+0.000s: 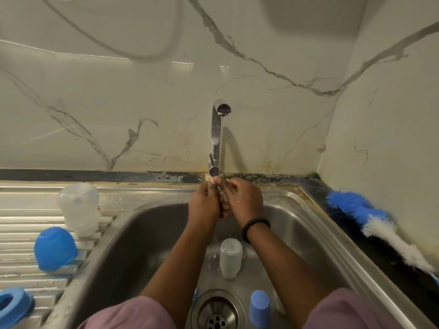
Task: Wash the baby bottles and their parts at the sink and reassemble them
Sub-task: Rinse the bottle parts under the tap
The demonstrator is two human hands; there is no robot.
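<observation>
1. A blue ring (13, 305) lies on the draining board (28, 233) at the far left, near the front edge.
2. A blue cap (55, 249) stands dome-up on the board's ribs, behind and to the right of the ring.
3. A clear bottle (79, 207) stands on the board just behind the cap, beside the sink (297, 233) rim.
4. The left hand (205, 203) is held over the back of the basin, under the tap (216, 138), its fingers curled toward the right hand.
5. Between the two hands sits a small pale part (224, 198), mostly hidden; both hands pinch it, but what piece it is cannot be told.
6. The right hand (244, 200) touches the left, its fingers bent around the same part; a black bead bracelet (255, 227) circles its wrist.
7. A thin stream runs from the spout onto the fingers.
8. A second clear bottle (230, 257) stands in the basin below the hands, between the forearms.
9. The drain (217, 312) sits at the near end of the basin.
10. A small blue cup (259, 308) stands just right of the drain, partly behind the right sleeve.
11. A blue and white brush (380, 224) lies on the dark counter right of the sink, against the wall.
</observation>
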